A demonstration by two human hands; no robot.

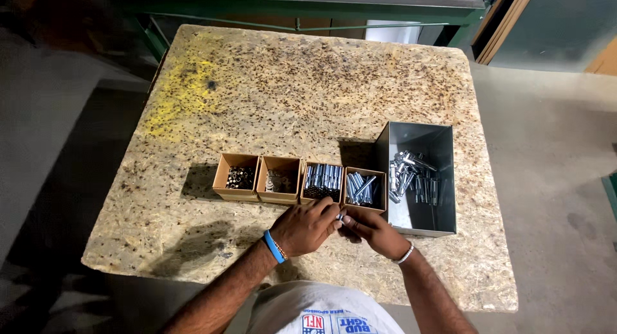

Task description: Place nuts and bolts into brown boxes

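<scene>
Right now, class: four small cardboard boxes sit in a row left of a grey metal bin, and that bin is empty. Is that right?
Not quite. The head view shows the grey metal bin holding loose silvery metal parts. The four small cardboard boxes do sit left of it.

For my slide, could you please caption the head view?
Both hands, left hand and right hand, meet over a small metal part before four cardboard boxes and a grey metal bin.
</scene>
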